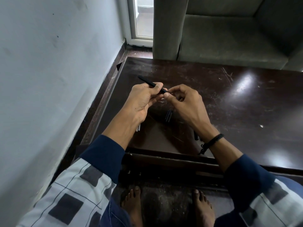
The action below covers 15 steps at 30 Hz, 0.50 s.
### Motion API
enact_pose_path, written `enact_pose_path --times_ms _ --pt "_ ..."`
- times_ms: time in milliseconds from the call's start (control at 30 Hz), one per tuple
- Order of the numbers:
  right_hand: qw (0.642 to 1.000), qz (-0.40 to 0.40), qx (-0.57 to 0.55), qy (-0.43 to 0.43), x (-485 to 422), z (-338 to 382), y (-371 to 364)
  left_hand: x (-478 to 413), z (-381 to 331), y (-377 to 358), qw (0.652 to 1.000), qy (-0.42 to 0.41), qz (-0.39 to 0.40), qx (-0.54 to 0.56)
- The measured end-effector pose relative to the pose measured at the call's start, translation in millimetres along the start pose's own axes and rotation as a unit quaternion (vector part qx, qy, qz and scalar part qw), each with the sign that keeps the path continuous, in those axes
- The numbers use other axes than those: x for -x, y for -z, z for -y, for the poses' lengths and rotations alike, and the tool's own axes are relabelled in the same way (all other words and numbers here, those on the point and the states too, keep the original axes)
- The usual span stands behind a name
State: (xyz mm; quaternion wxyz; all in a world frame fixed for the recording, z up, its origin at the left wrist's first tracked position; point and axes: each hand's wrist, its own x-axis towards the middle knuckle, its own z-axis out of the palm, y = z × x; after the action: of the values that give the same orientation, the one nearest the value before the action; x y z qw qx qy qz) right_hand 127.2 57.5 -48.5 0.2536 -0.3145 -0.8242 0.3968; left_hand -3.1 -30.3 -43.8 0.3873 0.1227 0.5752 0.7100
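Over the near-left part of the table, seen from the head camera, both hands are raised and meet just above the wood. The left hand grips a black pen, with its fingers curled round the barrel and the thumb laid over the top. The pen slants. Its far end points up-left past the knuckles, free in the air, and its near end reaches toward the right hand. That hand pinches the near end between thumb and forefinger, the other fingers loosely curled beneath. Whether a small part sits between those fingertips I cannot tell. The pen touches nothing but the two hands and hangs clear of the table.

On the table below the hands, between the wrists, lie two black caps, side by side and touching. Pale tubes stick out from under the left wrist, mostly hidden by it. Small dark bits lie just beside the right wrist, partly covered. A black cord band is tied round that wrist, its loose ends hanging. Both forearms wear navy sleeves that end short of the wrists.

Left of the table runs a pale wall. Beyond the far edge stands a grey sofa, with a white door between wall and sofa. Two bare feet rest on the floor under the near edge, well apart.
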Motion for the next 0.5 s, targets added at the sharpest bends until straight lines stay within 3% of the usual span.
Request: enact_pose_path --times_ms 500 --pt "1.0 0.003 0.016 -0.006 1.1 -0.4 -1.0 1.8 -0.9 -1.8 1.0 0.004 -0.003 0.001"
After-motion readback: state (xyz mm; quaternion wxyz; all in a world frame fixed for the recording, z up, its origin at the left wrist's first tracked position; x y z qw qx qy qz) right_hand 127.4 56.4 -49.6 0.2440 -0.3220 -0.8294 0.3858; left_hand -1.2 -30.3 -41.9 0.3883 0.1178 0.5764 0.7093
